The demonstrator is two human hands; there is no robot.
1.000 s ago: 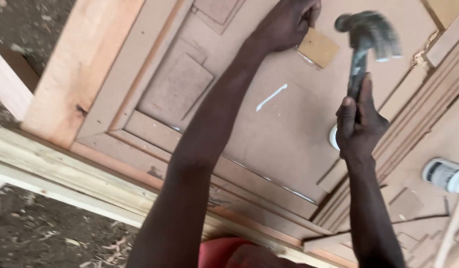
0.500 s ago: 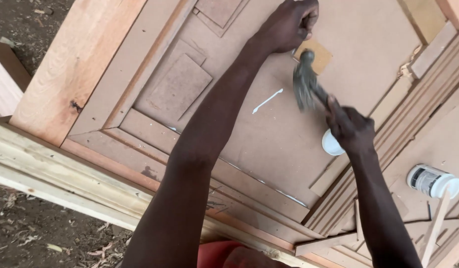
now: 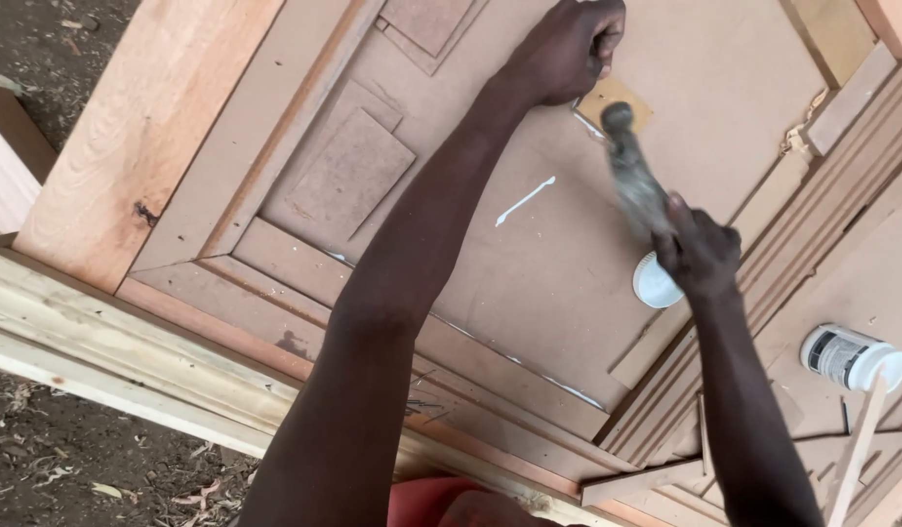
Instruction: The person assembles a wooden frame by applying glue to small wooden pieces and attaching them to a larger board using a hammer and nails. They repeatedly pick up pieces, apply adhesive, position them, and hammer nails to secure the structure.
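Head view, looking down: nearest the lens a patch of red cloth (image 3: 441,503) shows at the bottom edge, cut off, too little of it to tell what it is. Both forearms rise from there over a wooden door frame (image 3: 148,146) lying flat, with a brown board panel (image 3: 529,283) set inside it.

On the right, a white jar (image 3: 851,356) lies on its side on the moulded boards, and a pale stick (image 3: 858,449) crosses in front of it, its lower end running out of frame. A white lid (image 3: 656,283) sits on the panel, partly covered by the right hand (image 3: 700,256). That hand has its fingers wrapped tight around the handle of a hammer (image 3: 631,176); the hammer is blurred, so its head is only a grey smear, down near a small yellowish wood block (image 3: 621,96).

A short white streak (image 3: 525,200) marks the panel between the arms.

Farthest off, the left hand (image 3: 568,49) rests on the panel just beside the block, fingers curled inward. Whether they pinch a nail cannot be made out: the fingertips are hidden under the knuckles. Bare soil (image 3: 41,459) shows beyond the frame on the left.
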